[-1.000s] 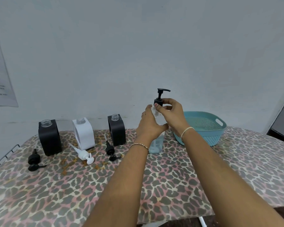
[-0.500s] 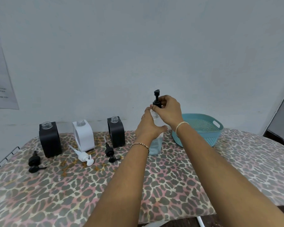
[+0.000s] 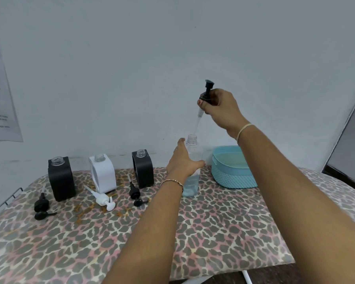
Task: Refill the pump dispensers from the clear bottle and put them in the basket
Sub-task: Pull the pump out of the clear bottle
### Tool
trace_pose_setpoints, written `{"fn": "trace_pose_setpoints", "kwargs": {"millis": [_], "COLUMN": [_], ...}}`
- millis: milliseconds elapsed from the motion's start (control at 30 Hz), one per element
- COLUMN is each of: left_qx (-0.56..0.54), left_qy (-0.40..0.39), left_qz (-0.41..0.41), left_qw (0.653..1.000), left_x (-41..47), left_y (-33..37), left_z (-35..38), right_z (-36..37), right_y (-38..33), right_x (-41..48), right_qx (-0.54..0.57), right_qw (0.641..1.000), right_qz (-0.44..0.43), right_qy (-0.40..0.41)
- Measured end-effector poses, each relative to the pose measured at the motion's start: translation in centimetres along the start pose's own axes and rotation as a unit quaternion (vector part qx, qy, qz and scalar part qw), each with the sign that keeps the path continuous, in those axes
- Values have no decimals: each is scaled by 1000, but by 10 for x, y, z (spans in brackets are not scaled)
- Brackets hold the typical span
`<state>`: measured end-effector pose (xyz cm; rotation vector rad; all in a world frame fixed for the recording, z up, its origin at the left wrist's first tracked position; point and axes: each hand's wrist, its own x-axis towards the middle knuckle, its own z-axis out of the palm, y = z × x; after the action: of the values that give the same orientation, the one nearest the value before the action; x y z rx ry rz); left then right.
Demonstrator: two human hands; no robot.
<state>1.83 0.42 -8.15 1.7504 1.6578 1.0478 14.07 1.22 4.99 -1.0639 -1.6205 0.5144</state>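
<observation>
Up front on the leopard table (image 3: 213,232) lie three loose heads: left head (image 3: 41,206), white head (image 3: 103,198), right head (image 3: 136,194). Behind them stand the open dispensers: left dispenser (image 3: 61,179), white dispenser (image 3: 104,174), right dispenser (image 3: 143,170). The left hand (image 3: 182,162) is wrapped round the upright bottle (image 3: 192,181), which has a bit of liquid in it. The basket (image 3: 232,175) is just to the right. The right hand (image 3: 221,111) pinches the black pump (image 3: 208,89) up high, tube tip at the open neck.

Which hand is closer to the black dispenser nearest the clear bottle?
Left. The left hand grips the clear bottle just right of that black dispenser; the right hand is raised above the bottle's mouth, holding the black pump.
</observation>
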Motion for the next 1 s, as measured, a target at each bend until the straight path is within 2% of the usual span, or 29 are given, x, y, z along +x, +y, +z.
{"fn": "trace_pose_setpoints", "kwargs": {"millis": [167, 500, 833, 1000], "left_qx": [0, -10, -10, -15], "left_qy": [2, 2, -2, -1], "left_qz": [0, 0, -12, -7], "left_qw": [1000, 1000, 1000, 1000], "left_x": [2, 1, -4, -4], "left_y": [-2, -2, 2, 2], "left_z": [0, 2, 0, 0], "right_z": [-22, -62, -83, -62], "right_y": [-12, -15, 16, 55], "right_x": [9, 1, -41, -90], "right_qx": [4, 54, 169, 199], "right_qw": [999, 989, 931, 911], "right_qz": [-22, 4, 42, 81], "right_qy": [42, 139, 322, 352]}}
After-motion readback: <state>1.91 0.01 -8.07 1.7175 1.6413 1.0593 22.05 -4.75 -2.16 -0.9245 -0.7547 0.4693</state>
